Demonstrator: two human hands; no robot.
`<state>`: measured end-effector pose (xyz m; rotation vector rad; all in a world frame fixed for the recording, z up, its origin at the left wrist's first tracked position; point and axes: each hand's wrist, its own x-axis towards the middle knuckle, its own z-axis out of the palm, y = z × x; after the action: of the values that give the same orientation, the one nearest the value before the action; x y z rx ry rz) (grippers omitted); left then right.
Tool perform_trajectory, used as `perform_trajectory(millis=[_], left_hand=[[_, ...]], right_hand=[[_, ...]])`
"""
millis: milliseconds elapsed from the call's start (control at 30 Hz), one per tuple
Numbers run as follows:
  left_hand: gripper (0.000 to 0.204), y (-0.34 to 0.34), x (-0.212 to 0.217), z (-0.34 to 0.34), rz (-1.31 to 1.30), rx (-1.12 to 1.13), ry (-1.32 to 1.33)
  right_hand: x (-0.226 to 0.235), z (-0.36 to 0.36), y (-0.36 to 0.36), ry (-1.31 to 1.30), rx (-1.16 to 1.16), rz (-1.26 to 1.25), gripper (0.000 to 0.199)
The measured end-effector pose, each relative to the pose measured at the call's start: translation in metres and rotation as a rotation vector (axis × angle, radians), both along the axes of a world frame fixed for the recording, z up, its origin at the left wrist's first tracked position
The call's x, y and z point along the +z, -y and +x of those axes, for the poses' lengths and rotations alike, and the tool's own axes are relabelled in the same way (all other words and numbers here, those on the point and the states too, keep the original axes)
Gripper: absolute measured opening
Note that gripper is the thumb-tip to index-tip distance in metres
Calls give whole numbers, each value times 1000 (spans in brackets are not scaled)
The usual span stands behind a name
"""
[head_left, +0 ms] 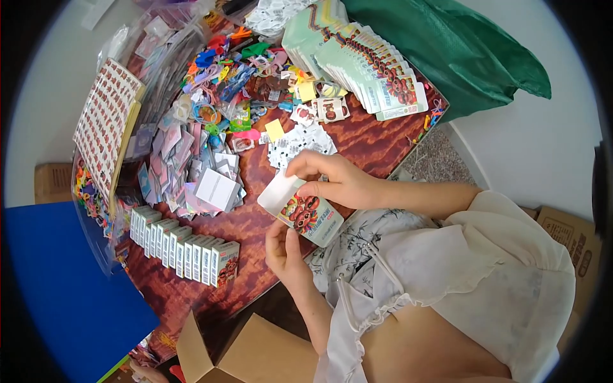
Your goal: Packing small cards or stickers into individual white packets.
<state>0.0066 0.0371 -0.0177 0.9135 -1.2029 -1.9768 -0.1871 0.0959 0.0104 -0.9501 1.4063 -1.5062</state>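
A small flat cardboard box [313, 216], pale green and white with a red cartoon figure, is between my hands above the near table edge. Its white flap [279, 191] stands open toward the far left. My right hand [329, 179] pinches the box near the flap with thumb and fingers. At its lower left edge, my left hand [285, 252] grips it between thumb and fingertips. Whether anything is inside the box cannot be seen. Just beyond my right hand lies a pile of small white printed packets [300, 145].
Left stands a row of boxes [185, 252], beside a heap of cards [191, 172]. Farther off lie colourful trinkets [230, 76] and fanned flat cartons [364, 64]. A sticker sheet stack [108, 121] leans left. An open brown carton [255, 351] stands below; another person's hand [148, 372] shows nearby.
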Motion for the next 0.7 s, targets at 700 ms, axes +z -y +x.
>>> perform_trajectory(millis=[700], left_hand=[[55,4,36,0,-322,-110,237]], right_hand=[[-4,-10,6,7,274,-61,9]])
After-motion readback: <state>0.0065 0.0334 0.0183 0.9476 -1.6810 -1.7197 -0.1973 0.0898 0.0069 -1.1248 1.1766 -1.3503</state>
